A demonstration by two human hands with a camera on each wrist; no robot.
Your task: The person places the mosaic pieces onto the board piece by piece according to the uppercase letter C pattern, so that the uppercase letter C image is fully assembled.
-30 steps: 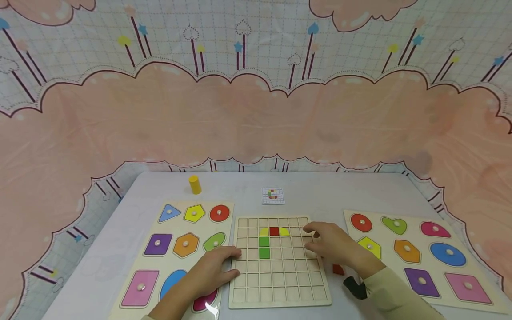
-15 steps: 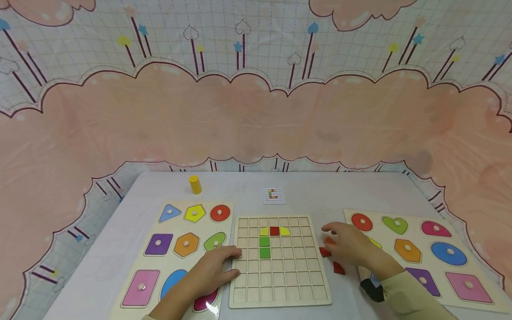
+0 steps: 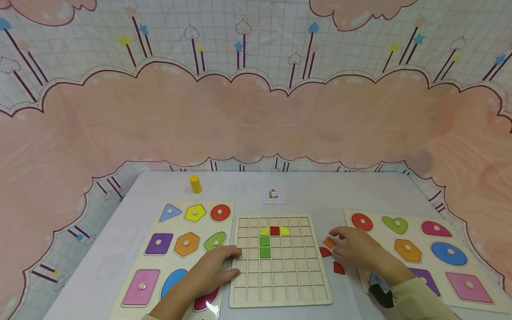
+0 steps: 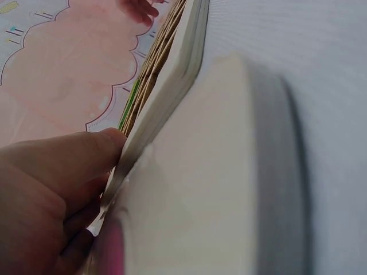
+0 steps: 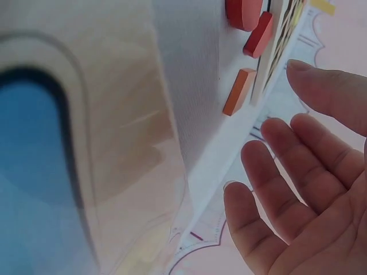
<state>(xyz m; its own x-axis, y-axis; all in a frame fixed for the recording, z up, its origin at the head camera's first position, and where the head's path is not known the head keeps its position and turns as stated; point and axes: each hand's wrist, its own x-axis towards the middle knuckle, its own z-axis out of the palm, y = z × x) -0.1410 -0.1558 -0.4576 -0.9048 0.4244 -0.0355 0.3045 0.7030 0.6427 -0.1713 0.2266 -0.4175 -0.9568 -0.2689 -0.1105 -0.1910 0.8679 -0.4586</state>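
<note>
Two hands flat beside grid board

The table carries a grid board, two shape boards and perhaps a card.

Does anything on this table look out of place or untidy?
Only mildly: three loose pieces, an orange tile and two red pieces, lie scattered on the table beside the grid board, near the right hand. Nothing looks spilled or damaged.

The head camera is looking down across the table. Both wrist cameras are skimming close, sharing the grid board edge.
</note>
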